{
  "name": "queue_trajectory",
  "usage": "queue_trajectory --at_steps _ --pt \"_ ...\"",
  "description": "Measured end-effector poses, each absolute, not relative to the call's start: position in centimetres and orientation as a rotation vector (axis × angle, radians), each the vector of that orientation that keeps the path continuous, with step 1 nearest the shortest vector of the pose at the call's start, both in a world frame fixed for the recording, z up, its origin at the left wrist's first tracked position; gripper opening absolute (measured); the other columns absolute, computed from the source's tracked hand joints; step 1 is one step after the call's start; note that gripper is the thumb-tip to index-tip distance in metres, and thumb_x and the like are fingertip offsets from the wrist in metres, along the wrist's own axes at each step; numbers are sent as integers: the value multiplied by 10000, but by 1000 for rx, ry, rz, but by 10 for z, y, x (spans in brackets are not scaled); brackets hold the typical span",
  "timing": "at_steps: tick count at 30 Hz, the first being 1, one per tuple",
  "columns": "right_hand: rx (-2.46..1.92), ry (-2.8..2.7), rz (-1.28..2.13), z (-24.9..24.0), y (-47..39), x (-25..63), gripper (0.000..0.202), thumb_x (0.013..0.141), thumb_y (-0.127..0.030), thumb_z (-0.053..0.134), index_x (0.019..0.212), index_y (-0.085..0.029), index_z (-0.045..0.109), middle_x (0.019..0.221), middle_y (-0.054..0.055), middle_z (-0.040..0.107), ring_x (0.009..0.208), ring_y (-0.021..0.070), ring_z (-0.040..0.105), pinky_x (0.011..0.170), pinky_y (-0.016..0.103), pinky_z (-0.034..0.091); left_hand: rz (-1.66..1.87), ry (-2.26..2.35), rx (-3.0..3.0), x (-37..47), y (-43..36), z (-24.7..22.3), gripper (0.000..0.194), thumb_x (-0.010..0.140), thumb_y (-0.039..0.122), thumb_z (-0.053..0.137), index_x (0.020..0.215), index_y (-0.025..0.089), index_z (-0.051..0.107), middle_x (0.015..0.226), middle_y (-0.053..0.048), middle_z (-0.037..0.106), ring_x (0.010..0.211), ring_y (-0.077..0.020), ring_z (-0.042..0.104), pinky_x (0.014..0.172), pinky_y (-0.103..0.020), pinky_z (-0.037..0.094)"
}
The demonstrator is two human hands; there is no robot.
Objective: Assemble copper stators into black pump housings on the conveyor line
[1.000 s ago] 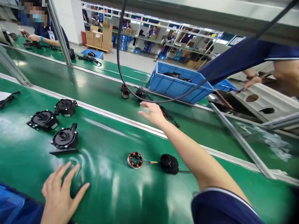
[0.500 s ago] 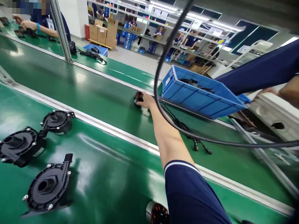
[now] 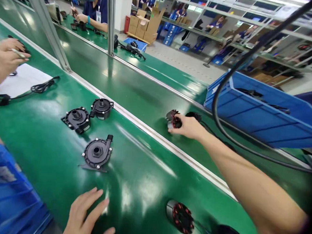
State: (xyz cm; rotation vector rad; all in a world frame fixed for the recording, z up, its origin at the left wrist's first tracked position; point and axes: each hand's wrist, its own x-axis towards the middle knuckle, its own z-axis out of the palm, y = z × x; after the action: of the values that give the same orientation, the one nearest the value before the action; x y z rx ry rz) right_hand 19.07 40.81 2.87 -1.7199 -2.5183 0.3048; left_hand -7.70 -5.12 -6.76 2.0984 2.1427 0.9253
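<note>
My right hand (image 3: 190, 126) is closed around a motor stator (image 3: 173, 118) with dark and reddish windings, over the green belt past the metal rail. A black cable bundle (image 3: 194, 115) lies just behind that hand. At the bottom, my left hand (image 3: 87, 213) is empty, its fingers apart, above the near green table. Three black pump housings (image 3: 97, 152) rest beyond it, each with a round port on top. Nearer to me, a second motor stator (image 3: 180, 217) with red-and-black windings and a silver rim lies on its side, wires trailing right.
A blue bin (image 3: 263, 110) with black cables stands at the right, behind a hanging black cable (image 3: 215, 95). At left, another person's hand (image 3: 7, 57) holds a pen over white paper (image 3: 26, 80). A blue crate (image 3: 12, 190) sits lower left; metal posts (image 3: 111, 23) rise beyond.
The view has swung left and my right hand has drawn nearer with the stator in it. My left hand, the paper and the person's hand at left have come into view.
</note>
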Motion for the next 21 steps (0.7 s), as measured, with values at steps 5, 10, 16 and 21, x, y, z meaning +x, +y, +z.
queue_trajectory --at_steps 5,10,16,21 --pt "-1354 -2975 315 44 281 175 848 686 -554 844 1420 -218 584 1031 126 771 903 358 745 771 394 568 1283 2319 1852 -111 -4 -13 650 946 406 635 1519 247 370 1411 -143 520 1363 -332 502 1136 -537 464" --pt "-1130 -3114 377 45 206 143 867 718 -471 873 1470 -200 538 1090 158 762 950 369 743 793 414 588 1030 2180 1862 -162 70 22 716 893 621 648 1441 190 484 1437 -149 526 1367 -344 501 1216 -561 351" --pt "-1091 -2565 624 57 171 247 634 922 -582 675 1443 -246 546 1409 121 626 1286 314 607 1110 504 481 1014 1903 1967 -168 67 1 524 945 580 573 1282 179 572 1317 -126 583 1277 -302 555 1138 -490 445" --pt "-1494 -2656 852 49 120 344 647 866 -652 688 1319 -192 635 1298 155 666 1174 345 633 1016 513 505 1373 2113 2376 -129 8 -27 698 874 431 764 1457 213 448 1302 -165 539 1259 -344 544 1066 -507 489"
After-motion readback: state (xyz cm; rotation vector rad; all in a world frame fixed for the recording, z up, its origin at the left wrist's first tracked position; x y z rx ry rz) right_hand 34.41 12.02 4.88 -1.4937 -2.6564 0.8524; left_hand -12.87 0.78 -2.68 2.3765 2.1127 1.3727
